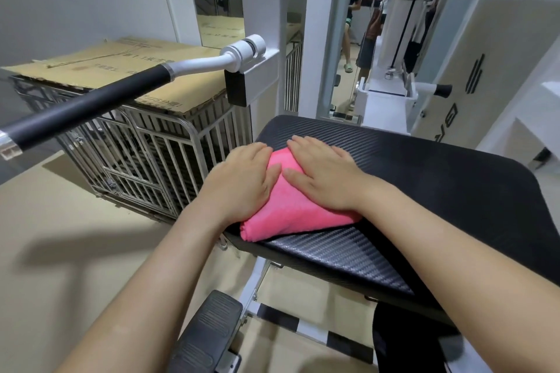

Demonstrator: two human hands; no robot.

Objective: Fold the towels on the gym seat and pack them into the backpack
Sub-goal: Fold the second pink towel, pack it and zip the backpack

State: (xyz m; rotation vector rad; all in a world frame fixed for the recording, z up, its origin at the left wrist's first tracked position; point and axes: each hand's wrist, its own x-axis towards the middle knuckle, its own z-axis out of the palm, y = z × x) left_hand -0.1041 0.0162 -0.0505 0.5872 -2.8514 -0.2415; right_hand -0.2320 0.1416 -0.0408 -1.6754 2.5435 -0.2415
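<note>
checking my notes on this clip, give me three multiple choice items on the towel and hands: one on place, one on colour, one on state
1. Where does the towel lie?
A. on the cardboard over the metal cage
B. on the black gym seat, near its left edge
C. on the floor

2. What colour is the towel?
A. pink
B. white
C. blue

3. What are the hands doing?
A. both lifted clear of the towel
B. one gripping the black handle bar
C. left hand and right hand both flat, palms down, on the towel

Answers:
1 B, the seat's textured black pad shows around it.
2 A, it is bright pink throughout.
3 C, fingers lie spread and open on the folded cloth.
</note>
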